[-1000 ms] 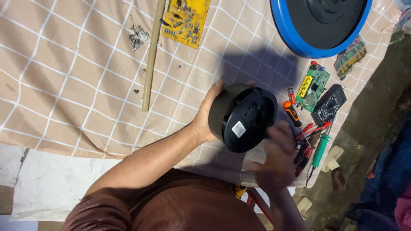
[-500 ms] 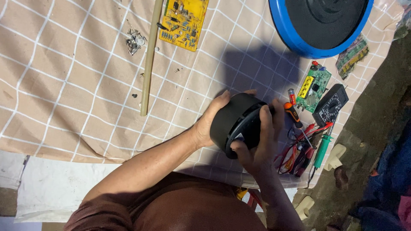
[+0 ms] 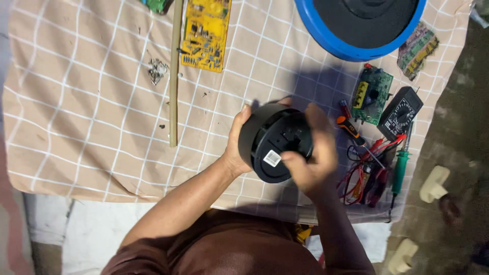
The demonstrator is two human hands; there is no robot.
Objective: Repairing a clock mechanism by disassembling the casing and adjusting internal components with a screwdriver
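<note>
Your right hand (image 3: 310,158) had slid further across the black round housing (image 3: 272,142) since the earlier frame. Your left hand (image 3: 237,145) clasped its far side, holding it above the checked cloth (image 3: 91,112). A loosened hold could have dropped it onto the screwdrivers (image 3: 379,163) just right of your grip.

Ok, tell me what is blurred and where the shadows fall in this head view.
Head view: the right hand is smeared by motion blur, while the left hand and the black round housing look sharper; a dark shadow falls on the checked cloth above the hands, toward the blue-rimmed disc; the floor at the right edge is dim and soft.
</note>
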